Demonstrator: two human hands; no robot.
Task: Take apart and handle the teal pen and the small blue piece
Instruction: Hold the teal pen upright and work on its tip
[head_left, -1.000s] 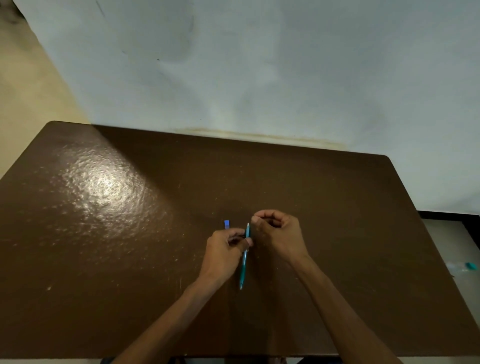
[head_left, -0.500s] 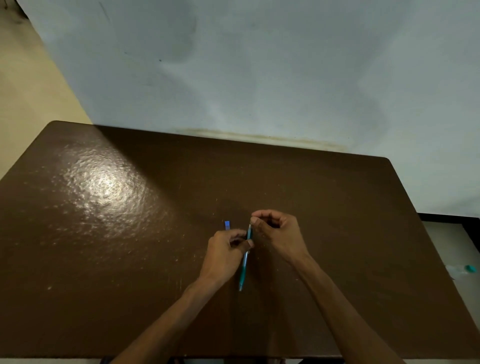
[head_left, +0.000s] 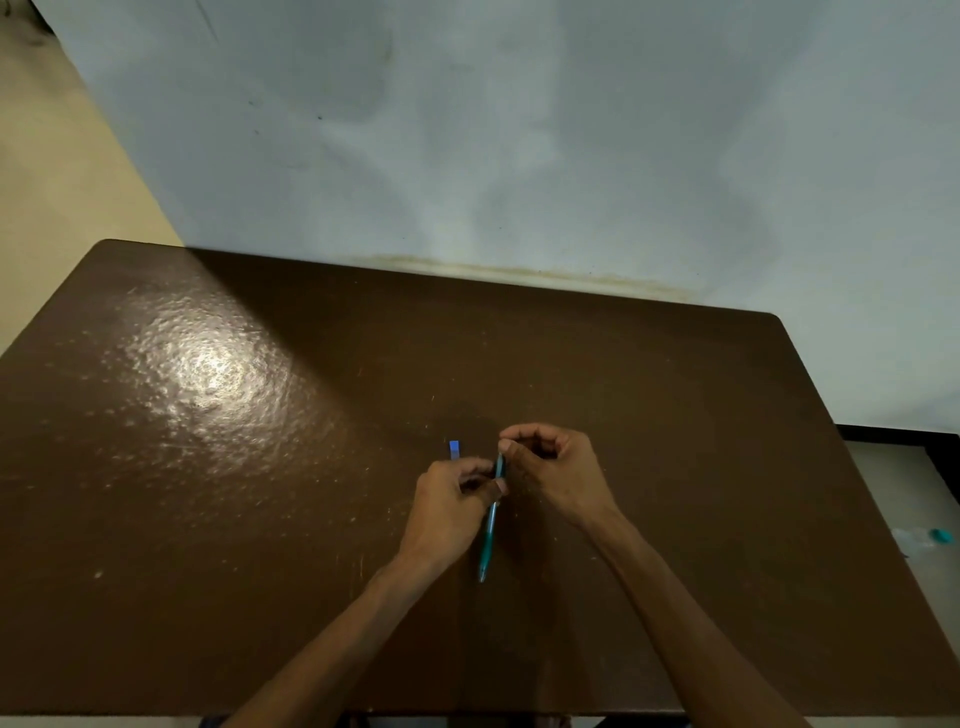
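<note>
A person's two bare hands work a teal pen (head_left: 489, 525) over a dark brown tabletop (head_left: 260, 493) set against a pale, stained wall (head_left: 519, 156). The left hand (head_left: 451, 506) has its fingers (head_left: 480, 483) closed around the upper part of the barrel, the thumb pressed against it. The right hand (head_left: 558, 473) pinches the pen's far end between thumb and forefinger, its other fingers curled in. The pen runs roughly away from the wearer, its near tip pointing down toward the tabletop's front edge; whether that tip touches the surface cannot be told. The small blue piece (head_left: 454, 449) lies by itself on the tabletop just beyond the left hand's knuckles, to the left of the pen's far end and apart from both hands. No brand, label or writing can be read on the pen or the blue piece at this range. Off the tabletop's right edge, on a lighter surface (head_left: 893, 467) lower down, lies a small clear object with a teal end (head_left: 930, 538), too blurred to identify. A bright patch of reflected light sits on the tabletop's left half.
</note>
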